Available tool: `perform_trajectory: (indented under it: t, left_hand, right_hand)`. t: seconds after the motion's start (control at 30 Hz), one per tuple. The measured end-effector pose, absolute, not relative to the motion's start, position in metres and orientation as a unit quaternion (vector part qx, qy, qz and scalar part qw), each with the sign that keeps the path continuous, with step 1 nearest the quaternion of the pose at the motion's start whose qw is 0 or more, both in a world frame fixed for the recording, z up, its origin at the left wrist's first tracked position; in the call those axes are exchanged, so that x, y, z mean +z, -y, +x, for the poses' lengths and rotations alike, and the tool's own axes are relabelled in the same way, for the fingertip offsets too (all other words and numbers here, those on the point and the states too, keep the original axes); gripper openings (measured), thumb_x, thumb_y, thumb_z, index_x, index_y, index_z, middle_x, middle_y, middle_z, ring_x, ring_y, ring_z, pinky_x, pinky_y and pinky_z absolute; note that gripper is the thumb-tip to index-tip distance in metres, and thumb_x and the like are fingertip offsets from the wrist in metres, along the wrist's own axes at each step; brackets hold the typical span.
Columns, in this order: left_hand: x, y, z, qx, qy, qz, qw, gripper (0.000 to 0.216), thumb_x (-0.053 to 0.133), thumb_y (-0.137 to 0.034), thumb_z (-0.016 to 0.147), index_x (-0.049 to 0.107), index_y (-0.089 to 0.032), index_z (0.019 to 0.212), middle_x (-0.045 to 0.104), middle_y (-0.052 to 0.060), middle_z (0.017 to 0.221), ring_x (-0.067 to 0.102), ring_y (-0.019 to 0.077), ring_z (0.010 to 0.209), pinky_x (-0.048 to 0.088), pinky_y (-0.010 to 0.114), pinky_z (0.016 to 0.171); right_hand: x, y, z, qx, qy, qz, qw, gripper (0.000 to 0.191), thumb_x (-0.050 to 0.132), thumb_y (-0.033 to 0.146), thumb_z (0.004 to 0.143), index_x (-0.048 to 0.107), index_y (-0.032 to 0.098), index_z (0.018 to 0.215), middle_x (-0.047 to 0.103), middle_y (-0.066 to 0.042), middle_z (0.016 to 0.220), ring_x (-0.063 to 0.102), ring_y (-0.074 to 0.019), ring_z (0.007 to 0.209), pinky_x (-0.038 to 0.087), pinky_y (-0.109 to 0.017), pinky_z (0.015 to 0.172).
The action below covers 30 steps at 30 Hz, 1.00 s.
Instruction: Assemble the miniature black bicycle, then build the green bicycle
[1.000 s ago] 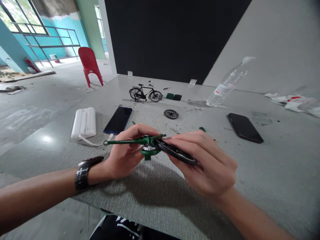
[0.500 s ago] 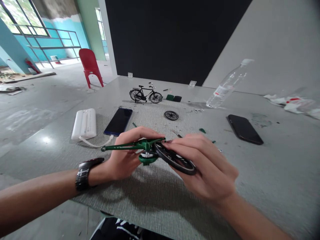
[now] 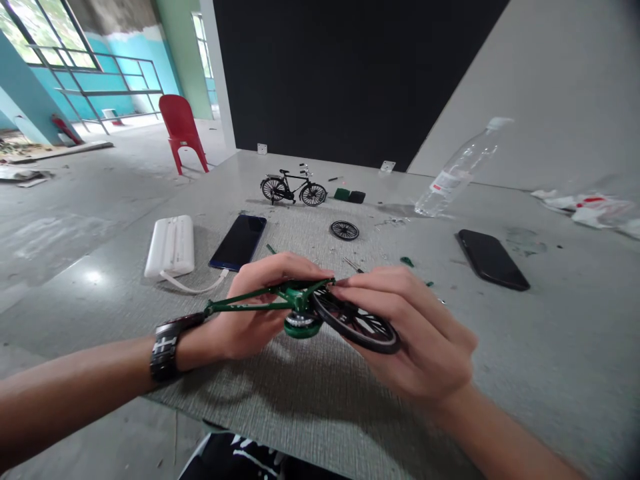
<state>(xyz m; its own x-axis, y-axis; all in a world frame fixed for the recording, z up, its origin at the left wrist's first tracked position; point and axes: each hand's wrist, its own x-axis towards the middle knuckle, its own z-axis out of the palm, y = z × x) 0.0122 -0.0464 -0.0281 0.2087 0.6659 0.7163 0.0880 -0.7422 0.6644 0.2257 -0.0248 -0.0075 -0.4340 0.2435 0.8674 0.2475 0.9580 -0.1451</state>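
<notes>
Above the near part of the table, my left hand (image 3: 255,307) is closed around a green toy bicycle frame (image 3: 260,301), whose long tubes point left. A round green part with a silver toothed ring (image 3: 301,323) hangs below the frame's joint. My right hand (image 3: 415,327) pinches a small black spoked wheel (image 3: 357,323), tilted, with its upper left edge between the frame's arms. The fingertips of both hands meet at the frame's right end, and they hide where wheel and frame touch.
Beyond my hands lie a loose black wheel (image 3: 345,231), a screwdriver (image 3: 353,265) and small green pieces (image 3: 407,261). A black model bicycle (image 3: 294,187) stands behind. To the left are a power bank (image 3: 170,247) and phone (image 3: 239,241); to the right, a black phone (image 3: 493,259) and plastic bottle (image 3: 463,170).
The frame has tilted a little, its left end dropping towards my watch. The wheel has turned slightly and shows more of its spokes. Both hands keep their hold.
</notes>
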Motion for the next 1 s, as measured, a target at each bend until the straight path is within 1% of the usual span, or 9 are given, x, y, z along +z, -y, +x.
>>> perform_trajectory:
  t: [0.1,0.23,0.37,0.5,0.6,0.7,0.77,0.87,1.0]
  left_hand:
    - [-0.027,0.047,0.012,0.562,-0.270,0.740,0.252,0.023,0.067,-0.022,0.095,0.073,-0.021,0.118,0.078,0.008,0.107,0.072,0.0183,0.095,0.058,0.029,0.083]
    - [-0.025,0.049,0.013,0.549,-0.303,0.737,0.252,0.021,0.066,-0.021,0.096,0.073,-0.020,0.116,0.078,0.009,0.106,0.073,0.0185,0.093,0.059,0.030,0.080]
    - [-0.022,0.050,0.014,0.544,-0.311,0.736,0.254,0.020,0.068,-0.017,0.093,0.073,-0.019,0.113,0.079,0.009,0.104,0.074,0.0183,0.089,0.060,0.030,0.078]
    - [-0.019,0.047,0.013,0.542,-0.303,0.744,0.245,0.019,0.071,-0.014,0.090,0.071,-0.020,0.109,0.079,0.006,0.102,0.074,0.0168,0.087,0.059,0.028,0.077]
    - [-0.020,0.044,0.011,0.539,-0.294,0.749,0.250,0.020,0.071,-0.015,0.090,0.069,-0.019,0.110,0.078,0.006,0.102,0.073,0.0169,0.088,0.059,0.028,0.077]
    - [-0.022,0.041,0.012,0.534,-0.298,0.745,0.267,0.018,0.069,-0.017,0.091,0.068,-0.017,0.109,0.075,0.007,0.097,0.071,0.0159,0.084,0.057,0.027,0.073]
    - [-0.024,0.040,0.015,0.541,-0.313,0.727,0.285,0.014,0.069,-0.021,0.092,0.067,-0.016,0.104,0.073,0.006,0.092,0.069,0.0150,0.079,0.056,0.026,0.069]
    - [-0.026,0.040,0.022,0.559,-0.349,0.672,0.338,0.015,0.073,-0.026,0.090,0.064,-0.017,0.098,0.072,0.004,0.086,0.068,0.0148,0.076,0.056,0.025,0.063]
    - [-0.029,0.038,0.029,0.584,-0.386,0.600,0.387,0.027,0.078,-0.028,0.084,0.060,-0.017,0.101,0.074,0.006,0.096,0.073,0.0175,0.085,0.059,0.024,0.062]
  right_hand:
    - [-0.007,0.024,0.227,0.006,0.850,-0.151,0.504,0.029,0.069,0.007,0.087,0.069,0.019,0.114,0.075,-0.008,0.102,0.070,-0.0217,0.086,0.057,-0.038,0.073]
    - [-0.007,0.024,0.226,0.043,0.846,-0.164,0.506,0.035,0.070,0.008,0.087,0.069,0.025,0.116,0.076,-0.005,0.101,0.072,-0.0223,0.086,0.058,-0.039,0.074]
    - [-0.009,0.022,0.224,0.082,0.835,-0.158,0.520,0.041,0.071,0.008,0.088,0.067,0.026,0.125,0.077,-0.004,0.103,0.072,-0.0210,0.089,0.057,-0.038,0.075]
    - [-0.009,0.020,0.226,0.104,0.849,-0.178,0.486,0.048,0.070,0.006,0.089,0.066,0.026,0.132,0.075,-0.003,0.107,0.071,-0.0180,0.092,0.056,-0.034,0.079]
    - [-0.009,0.017,0.227,0.099,0.860,-0.193,0.462,0.044,0.070,0.011,0.092,0.067,0.027,0.132,0.073,-0.005,0.111,0.071,-0.0180,0.095,0.057,-0.033,0.081]
    - [-0.009,0.014,0.226,0.123,0.853,-0.217,0.459,0.039,0.069,0.014,0.094,0.069,0.029,0.130,0.072,-0.004,0.111,0.071,-0.0173,0.096,0.059,-0.031,0.081]
    - [-0.012,0.013,0.224,0.160,0.844,-0.233,0.456,0.034,0.069,0.015,0.094,0.071,0.029,0.126,0.073,-0.003,0.110,0.071,-0.0173,0.097,0.059,-0.032,0.083]
    - [-0.017,0.011,0.222,0.236,0.819,-0.243,0.463,0.028,0.070,0.017,0.094,0.074,0.029,0.119,0.074,-0.003,0.110,0.071,-0.0191,0.100,0.060,-0.035,0.086]
    - [-0.022,0.010,0.218,0.351,0.763,-0.253,0.480,0.026,0.074,0.022,0.092,0.077,0.030,0.117,0.077,-0.002,0.114,0.072,-0.0207,0.105,0.061,-0.038,0.090]
